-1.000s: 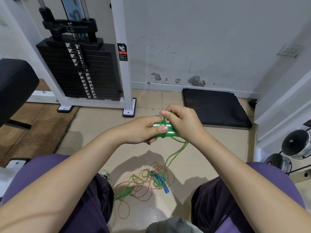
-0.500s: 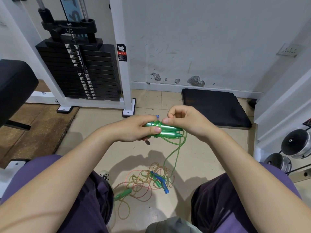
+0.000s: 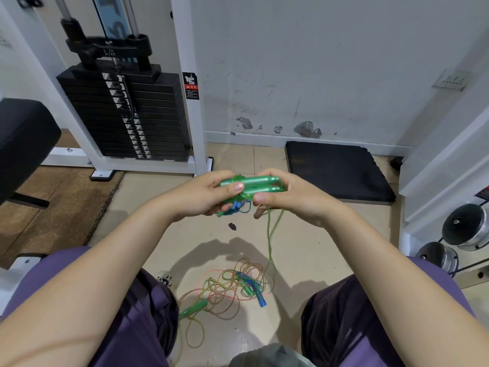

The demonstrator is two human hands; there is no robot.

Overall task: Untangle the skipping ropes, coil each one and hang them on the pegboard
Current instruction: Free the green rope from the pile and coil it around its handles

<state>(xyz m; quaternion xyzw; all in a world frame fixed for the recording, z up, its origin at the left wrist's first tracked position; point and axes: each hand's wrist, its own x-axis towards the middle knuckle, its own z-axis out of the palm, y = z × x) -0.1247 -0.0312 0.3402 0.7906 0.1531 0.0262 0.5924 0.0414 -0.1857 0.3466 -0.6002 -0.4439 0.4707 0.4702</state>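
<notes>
So far you have one green skipping rope partly gathered: its two green handles (image 3: 254, 184) lie side by side, held up between your hands above the tiled floor (image 3: 164, 207). Your left hand (image 3: 203, 193) grips their left ends, fingers curled round them with the thumb on top, and it also seems to hold a small bundle of blue cord against the palm. Your right hand (image 3: 288, 193) pinches the right ends between thumb and curled fingers. A length of green cord (image 3: 270, 239) hangs from the handles down to the floor, so this rope looks not yet fully coiled.

Between your knees lies the tangled pile of ropes (image 3: 232, 287), with pink, yellow-green and orange cords looped together, a blue handle (image 3: 258, 295) and another green handle (image 3: 193, 309) in it. That pile still needs untangling and coiling. No pegboard is in view, and nothing is hung. No container shows.
</notes>
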